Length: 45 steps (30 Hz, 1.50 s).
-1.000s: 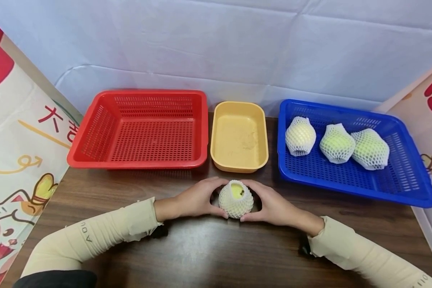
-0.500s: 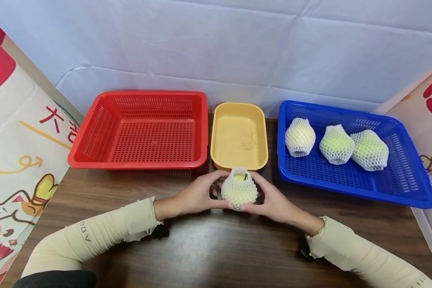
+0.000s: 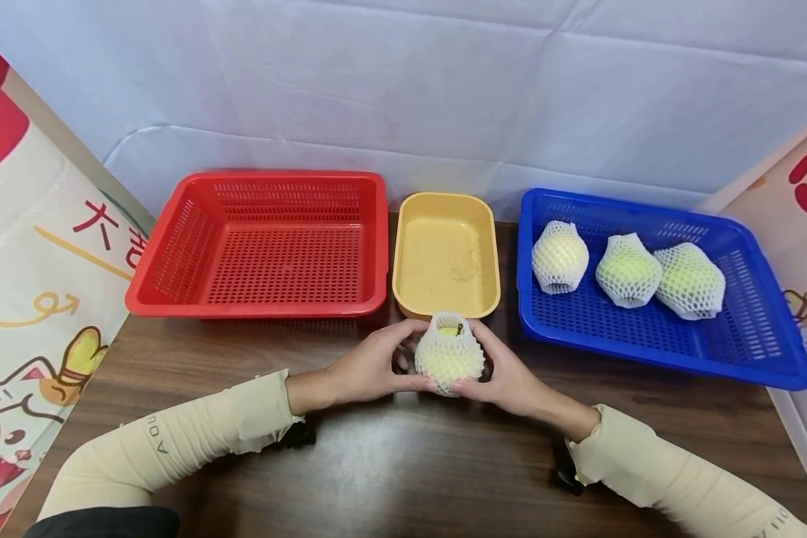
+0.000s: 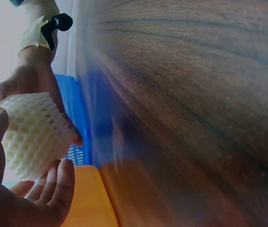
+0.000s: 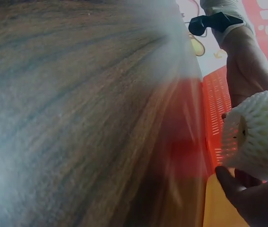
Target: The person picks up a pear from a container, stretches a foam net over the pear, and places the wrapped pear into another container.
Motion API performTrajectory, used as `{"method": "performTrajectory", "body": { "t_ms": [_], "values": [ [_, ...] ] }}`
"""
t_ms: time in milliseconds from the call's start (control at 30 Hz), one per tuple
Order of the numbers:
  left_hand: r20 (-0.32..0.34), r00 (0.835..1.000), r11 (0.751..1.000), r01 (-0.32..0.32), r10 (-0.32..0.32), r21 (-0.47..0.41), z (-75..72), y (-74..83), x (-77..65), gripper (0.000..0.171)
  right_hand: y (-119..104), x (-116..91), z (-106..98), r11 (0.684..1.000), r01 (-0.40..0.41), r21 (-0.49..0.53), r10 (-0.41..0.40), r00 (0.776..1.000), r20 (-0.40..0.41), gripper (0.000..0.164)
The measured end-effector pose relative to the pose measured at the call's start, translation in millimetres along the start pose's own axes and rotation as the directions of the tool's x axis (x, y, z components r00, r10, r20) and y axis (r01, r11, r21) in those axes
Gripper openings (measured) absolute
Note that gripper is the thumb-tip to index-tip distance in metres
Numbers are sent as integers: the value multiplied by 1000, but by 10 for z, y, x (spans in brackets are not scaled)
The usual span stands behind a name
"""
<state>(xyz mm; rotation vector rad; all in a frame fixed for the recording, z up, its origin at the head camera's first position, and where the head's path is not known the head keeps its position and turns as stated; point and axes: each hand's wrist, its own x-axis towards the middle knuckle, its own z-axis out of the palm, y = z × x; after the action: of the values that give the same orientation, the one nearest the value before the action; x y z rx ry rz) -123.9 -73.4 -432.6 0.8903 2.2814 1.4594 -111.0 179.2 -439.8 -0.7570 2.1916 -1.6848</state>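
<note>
A pale yellow-green fruit (image 3: 449, 360) with a short dark stem is wrapped in a white foam net sleeve. The left hand (image 3: 382, 365) grips it from the left and the right hand (image 3: 514, 375) from the right, thumbs on the near side. In the head view its open net top, stem up, overlaps the front rim of the yellow tub (image 3: 447, 308). Both wrist views show the fruit held above the tabletop. The left wrist view shows the netted side (image 4: 30, 135); in the right wrist view, the fruit's underside (image 5: 242, 133) shows through the net's lower opening.
At the left stands a red basket (image 3: 255, 308) with slotted walls. A blue basket (image 3: 619, 345) at the right holds a yellowish netted fruit (image 3: 560, 258) and two greener netted fruits (image 3: 628, 270). A pale cloth wall (image 3: 403, 90) rises behind the brown wooden table (image 3: 390, 478).
Both hands have lifted the netted fruit from the table and brought it slightly toward the yellow tub. Over the last half second it has barely moved.
</note>
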Motion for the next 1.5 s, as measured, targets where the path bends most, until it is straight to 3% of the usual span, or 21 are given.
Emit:
{"method": "performTrajectory", "body": {
  "t_ms": [300, 500, 633, 733, 867, 933, 967, 1033, 1100, 1200, 1333, 1500],
  "values": [
    [23, 999, 999, -38, 37, 23, -9, 41, -3, 70, -4, -29, -16, 999, 21, 47, -20, 1000, -14, 73],
    [14, 997, 983, -81, 80, 165, -73, 81, -21, 62, -18, -38, -49, 997, 32, 73, -30, 999, -36, 72],
    [-29, 992, 951, -107, 121, 290, -149, 146, -69, 52, -53, -49, -91, 998, 32, 61, -29, 998, -57, 73],
    [-54, 969, 875, -194, 242, 443, -243, 219, -96, 42, -87, -58, -127, 998, 29, 49, -26, 997, -69, 74],
    [-78, 888, 705, -303, 453, 641, -426, 334, -118, 28, -127, -65, -174, 998, 41, 53, -37, 997, -72, 75],
    [-99, 868, 651, -285, 487, 703, -520, 381, -129, 27, -144, -66, -197, 997, 51, 54, -47, 996, -71, 74],
    [-115, 870, 641, -258, 480, 723, -561, 397, -138, 28, -153, -67, -210, 997, 55, 60, -51, 996, -70, 73],
    [-147, 894, 638, -180, 424, 748, -629, 408, -153, 34, -177, -67, -238, 996, 63, 64, -58, 996, -67, 71],
    [-181, 927, 639, -76, 328, 765, -679, 401, -173, 43, -213, -64, -270, 996, 66, 60, -62, 996, -70, 71],
    [-222, 959, 631, 64, 175, 773, -727, 372, -189, 53, -284, -56, -319, 996, 70, 47, -65, 994, -90, 75],
    [-236, 970, 610, 157, 51, 776, -750, 327, -192, 52, -388, -44, -376, 996, 62, 64, -54, 991, -119, 79],
    [-225, 974, 616, 159, 31, 772, -745, 284, -190, 33, -485, -43, -451, 985, 62, 161, -41, 991, -128, 69]
  ]
}}
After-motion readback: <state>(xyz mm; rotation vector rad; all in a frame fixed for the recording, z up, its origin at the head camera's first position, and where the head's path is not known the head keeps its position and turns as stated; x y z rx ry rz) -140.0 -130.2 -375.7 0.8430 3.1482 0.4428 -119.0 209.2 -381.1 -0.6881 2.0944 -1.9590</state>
